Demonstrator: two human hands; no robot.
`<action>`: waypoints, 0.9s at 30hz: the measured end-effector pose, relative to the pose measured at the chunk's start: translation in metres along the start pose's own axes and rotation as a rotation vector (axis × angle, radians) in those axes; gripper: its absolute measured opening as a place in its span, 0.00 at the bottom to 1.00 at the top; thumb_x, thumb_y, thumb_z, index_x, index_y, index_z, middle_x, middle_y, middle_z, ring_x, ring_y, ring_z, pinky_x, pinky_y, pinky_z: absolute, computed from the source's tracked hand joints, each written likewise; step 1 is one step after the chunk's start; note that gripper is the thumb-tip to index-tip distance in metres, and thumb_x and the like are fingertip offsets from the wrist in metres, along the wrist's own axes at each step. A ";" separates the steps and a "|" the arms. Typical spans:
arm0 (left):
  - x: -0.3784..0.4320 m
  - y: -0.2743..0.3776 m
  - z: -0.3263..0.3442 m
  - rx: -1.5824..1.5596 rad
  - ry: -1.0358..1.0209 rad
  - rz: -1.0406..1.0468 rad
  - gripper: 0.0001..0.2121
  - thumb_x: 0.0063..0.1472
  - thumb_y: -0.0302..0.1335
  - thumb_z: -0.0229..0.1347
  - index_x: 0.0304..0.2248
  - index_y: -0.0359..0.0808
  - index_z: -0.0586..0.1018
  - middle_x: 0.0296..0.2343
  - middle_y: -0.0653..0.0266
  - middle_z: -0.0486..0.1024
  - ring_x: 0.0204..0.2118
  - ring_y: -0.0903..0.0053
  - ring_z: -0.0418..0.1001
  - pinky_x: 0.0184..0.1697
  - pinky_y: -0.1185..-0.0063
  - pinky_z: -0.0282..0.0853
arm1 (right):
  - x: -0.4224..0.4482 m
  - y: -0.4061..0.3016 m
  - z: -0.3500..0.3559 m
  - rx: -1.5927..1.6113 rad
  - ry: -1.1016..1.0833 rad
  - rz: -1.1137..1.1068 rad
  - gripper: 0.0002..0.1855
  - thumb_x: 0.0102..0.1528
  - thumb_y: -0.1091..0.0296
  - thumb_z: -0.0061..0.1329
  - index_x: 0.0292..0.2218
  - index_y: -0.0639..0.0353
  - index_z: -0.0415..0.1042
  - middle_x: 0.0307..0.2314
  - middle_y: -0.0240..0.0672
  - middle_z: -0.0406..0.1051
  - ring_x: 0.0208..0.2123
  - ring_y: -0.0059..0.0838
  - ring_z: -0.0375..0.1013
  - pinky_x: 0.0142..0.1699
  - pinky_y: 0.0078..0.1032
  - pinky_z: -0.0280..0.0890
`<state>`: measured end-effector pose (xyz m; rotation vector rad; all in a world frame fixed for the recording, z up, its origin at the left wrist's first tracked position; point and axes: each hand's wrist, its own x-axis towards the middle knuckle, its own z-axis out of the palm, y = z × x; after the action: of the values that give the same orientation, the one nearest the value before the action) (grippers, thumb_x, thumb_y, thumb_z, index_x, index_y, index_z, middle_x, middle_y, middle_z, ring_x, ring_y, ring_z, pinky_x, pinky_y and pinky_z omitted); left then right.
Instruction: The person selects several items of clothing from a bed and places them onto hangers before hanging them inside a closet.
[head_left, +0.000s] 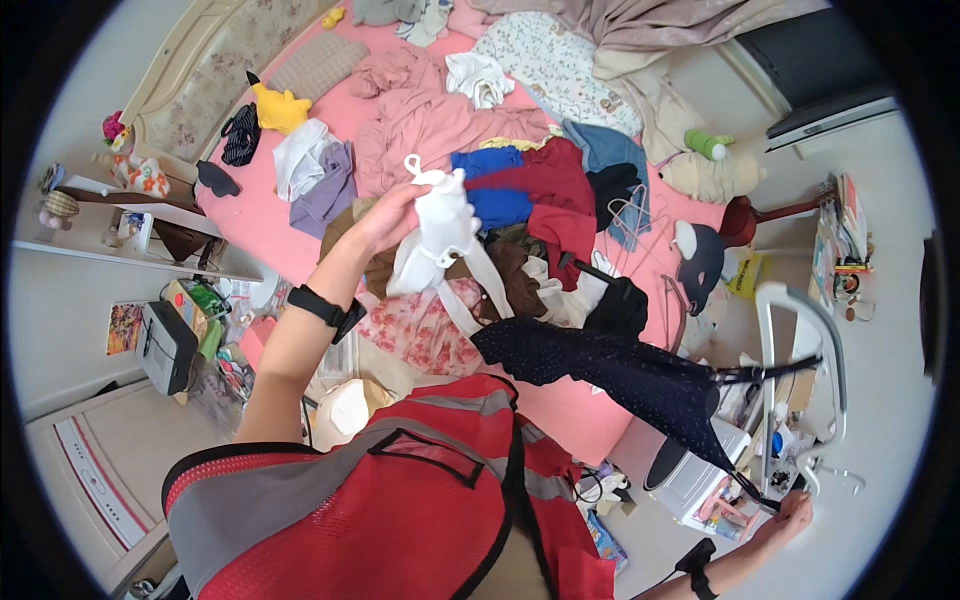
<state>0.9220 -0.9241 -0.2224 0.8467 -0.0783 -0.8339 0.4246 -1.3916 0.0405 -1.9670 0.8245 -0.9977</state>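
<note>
At the centre, my left hand (391, 217) grips a white strappy garment (442, 217) over the bed; its long white bands hang down to the dark cloth. On the right, my right hand (795, 510) is closed on a strap of a dark, dotted camisole-like garment (622, 375). That garment stretches from the white bands to a metal rack (832, 352), where another of its straps reaches the rail; whether it is hooked there I cannot tell. Beneath the white garment lies a pink floral cloth (427, 330).
The pink bed (262, 225) holds red clothing (559, 180), a blue garment (487, 161), clothes hangers (634, 217) and plush toys, one yellow (281, 109). A white storage box (694, 480) stands low at the right. Cluttered shelves (127, 199) line the left wall.
</note>
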 end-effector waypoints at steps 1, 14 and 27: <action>-0.005 0.010 0.025 -0.051 -0.091 0.020 0.19 0.62 0.28 0.44 0.51 0.26 0.63 0.48 0.53 0.67 0.51 0.68 0.67 0.58 0.72 0.58 | 0.003 0.005 -0.012 0.020 -0.031 0.030 0.22 0.60 0.56 0.41 0.18 0.53 0.52 0.14 0.22 0.46 0.17 0.12 0.43 0.22 0.18 0.37; -0.016 0.069 0.293 0.476 -0.327 0.377 0.14 0.63 0.36 0.49 0.42 0.37 0.74 0.34 0.71 0.75 0.36 0.86 0.71 0.39 0.83 0.67 | -0.027 -0.042 0.012 0.188 -0.030 0.115 0.22 0.57 0.60 0.48 0.15 0.50 0.54 0.12 0.17 0.49 0.14 0.08 0.43 0.19 0.15 0.34; -0.016 0.042 0.409 1.358 -0.529 0.727 0.19 0.61 0.43 0.51 0.45 0.38 0.76 0.53 0.55 0.60 0.57 0.66 0.57 0.59 0.74 0.50 | -0.080 -0.047 0.010 -0.072 -0.248 -0.015 0.19 0.54 0.70 0.49 0.16 0.61 0.58 0.12 0.20 0.54 0.17 0.10 0.50 0.22 0.17 0.42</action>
<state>0.7838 -1.1553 0.0884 1.6628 -1.4586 -0.1799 0.4036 -1.3008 0.0473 -2.1095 0.7157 -0.7218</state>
